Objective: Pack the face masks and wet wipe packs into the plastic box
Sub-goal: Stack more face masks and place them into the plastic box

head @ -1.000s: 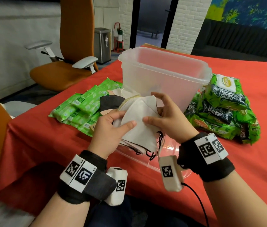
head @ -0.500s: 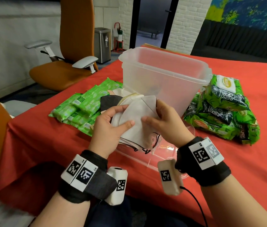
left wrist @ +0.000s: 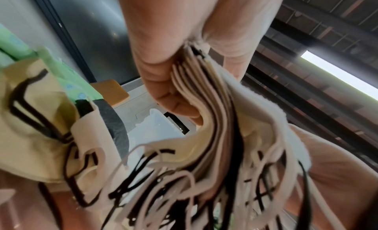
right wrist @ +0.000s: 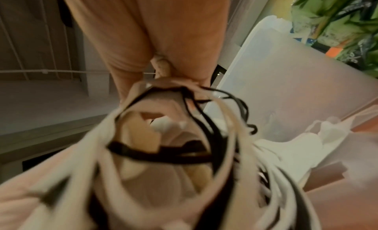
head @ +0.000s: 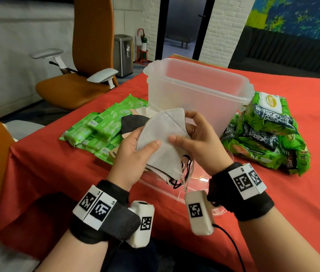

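Both hands hold a stack of folded white and beige fabric face masks (head: 165, 138) above the near edge of the red-clothed table (head: 57, 163), just in front of the clear plastic box (head: 196, 95). The left hand (head: 129, 160) pinches the stack, thumb on top and fingers beneath; the right hand (head: 200, 142) grips its other side, fingers curled behind. Ear loops dangle. Small green wipe packs (head: 98, 130) lie toward the left edge, larger dark-printed green wipe packs (head: 269, 132) right of the box.

The head camera is looking forward and down over both wrists at the table (head: 302, 193). Both wrist cameras are peering very closely along the fingers, sharing the mask stack (head: 165, 146) (left wrist: 214, 128) (right wrist: 163, 152).
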Tool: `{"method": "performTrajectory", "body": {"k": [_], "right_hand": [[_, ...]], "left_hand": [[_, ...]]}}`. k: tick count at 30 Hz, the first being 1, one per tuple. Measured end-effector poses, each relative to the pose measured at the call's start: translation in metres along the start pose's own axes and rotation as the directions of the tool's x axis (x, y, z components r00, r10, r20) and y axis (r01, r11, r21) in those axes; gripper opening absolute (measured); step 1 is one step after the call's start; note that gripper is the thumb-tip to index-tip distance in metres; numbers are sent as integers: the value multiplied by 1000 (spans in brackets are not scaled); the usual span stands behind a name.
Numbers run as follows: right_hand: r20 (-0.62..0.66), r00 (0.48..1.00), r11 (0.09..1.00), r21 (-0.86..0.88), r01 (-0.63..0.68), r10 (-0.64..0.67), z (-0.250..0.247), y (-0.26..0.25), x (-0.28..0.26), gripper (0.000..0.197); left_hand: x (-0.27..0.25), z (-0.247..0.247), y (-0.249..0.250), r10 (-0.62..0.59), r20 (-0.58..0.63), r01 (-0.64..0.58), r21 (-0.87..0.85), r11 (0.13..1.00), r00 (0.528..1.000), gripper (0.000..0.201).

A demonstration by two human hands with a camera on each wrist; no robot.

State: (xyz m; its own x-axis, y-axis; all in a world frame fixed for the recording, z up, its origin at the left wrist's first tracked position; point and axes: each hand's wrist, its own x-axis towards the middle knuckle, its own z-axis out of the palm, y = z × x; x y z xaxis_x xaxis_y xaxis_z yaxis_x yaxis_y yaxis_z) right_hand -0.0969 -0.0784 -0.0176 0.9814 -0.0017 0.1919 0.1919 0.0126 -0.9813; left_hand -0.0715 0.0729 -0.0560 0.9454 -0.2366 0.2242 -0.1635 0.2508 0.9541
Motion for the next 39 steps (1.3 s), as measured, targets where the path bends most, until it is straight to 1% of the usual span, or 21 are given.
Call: {"method": "performTrajectory", "body": {"k": [2,5,7,9,12,14,17,19,21,22,23,25,27,30,32,33,36,39], "right_hand": [[4,1000,998,51,30,-30,-2,-3,-1,40],[23,998,992,113,61,-64,-3,-7,-2,37],[54,997,987,154,41,-50,-3,-6,-1,39],[76,997,989,149,-3,-8,-2,-3,0,39],[61,997,999,7,-39,39,0,1,2,40],[-5,999,992,-121,-37,37,0,3,3,41],[-72,997,957,-289,-20,-1,-2,3,3,48],[-63,998,933,-358,-32,10,-6,3,2,59],[-8,996,926,-368,-82,85,-10,1,-1,72],[27,992,923,-370,-105,123,-12,1,-3,74],[51,988,917,-382,-117,148,-14,1,-4,74],[45,988,907,-405,-117,147,-15,2,-6,66],[-11,991,924,-362,-125,130,-16,4,-7,57],[-115,986,952,-270,-147,120,-24,5,-9,47],[-148,979,956,-234,-176,144,-30,6,-10,45],[-139,978,955,-232,-187,158,-32,6,-10,46],[-101,975,933,-288,-217,196,-34,9,-11,42],[-93,977,884,-415,-214,193,-35,12,-11,42]], "left_hand": [[1,-1,3,-16,-23,15,-43,999,1000,23],[0,-2,7,-49,-49,43,-116,992,998,21],[-4,-1,11,-67,-32,62,-156,986,997,18],[-7,1,12,-79,-7,77,-171,982,997,17],[-5,1,10,-82,-6,81,-112,990,997,15],[-3,1,6,-67,-19,66,-26,997,998,25],[-2,0,3,-40,-30,40,15,999,999,33],[-1,-1,3,7,-37,-6,24,1000,999,40],[0,-4,5,50,-42,-49,13,999,998,48],[1,-6,6,59,-41,-59,5,998,997,51],[1,-7,6,67,-35,-67,5,998,997,52],[1,-7,7,67,-40,-67,5,998,997,49],[3,-7,6,53,-79,-54,0,999,995,47],[3,-9,7,45,-113,-45,2,999,993,50],[2,-10,10,45,-126,-47,-8,999,991,50],[2,-11,11,49,-127,-50,-6,999,991,50],[2,-10,10,56,-92,-53,26,998,994,51],[2,-6,11,57,-41,-55,46,997,998,48]]}}
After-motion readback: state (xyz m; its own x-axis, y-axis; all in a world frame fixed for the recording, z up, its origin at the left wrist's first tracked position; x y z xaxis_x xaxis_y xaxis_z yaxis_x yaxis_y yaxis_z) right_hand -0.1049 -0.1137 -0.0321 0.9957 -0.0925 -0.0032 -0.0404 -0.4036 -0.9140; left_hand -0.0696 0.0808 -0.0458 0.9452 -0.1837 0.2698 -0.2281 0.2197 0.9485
